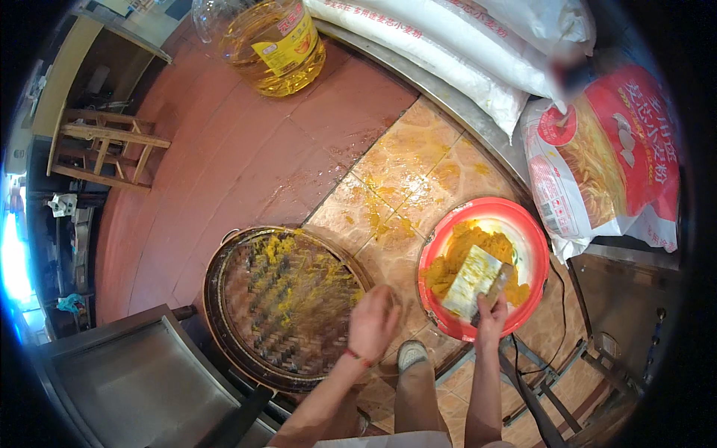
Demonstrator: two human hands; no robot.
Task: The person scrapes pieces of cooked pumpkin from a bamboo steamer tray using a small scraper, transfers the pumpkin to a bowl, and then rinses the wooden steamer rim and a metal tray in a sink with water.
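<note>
My right hand grips the wooden handle of a dough scraper, whose wide metal blade is smeared yellow. The blade lies over an orange-yellow mash in a red-rimmed enamel basin. At the right rim of a round steamer tray is my left hand, blurred, with its fingers partly curled. Whether it grips that rim I cannot tell. Yellow scraps cling to the tray's woven bottom, which looks partly blurred.
A large oil bottle stands on the red floor. White flour sacks and a red-and-white sack lie on a metal ledge at right. Yellow splashes wet the tiles. A metal-topped unit is lower left, a wooden stool beyond. A cable hangs at right.
</note>
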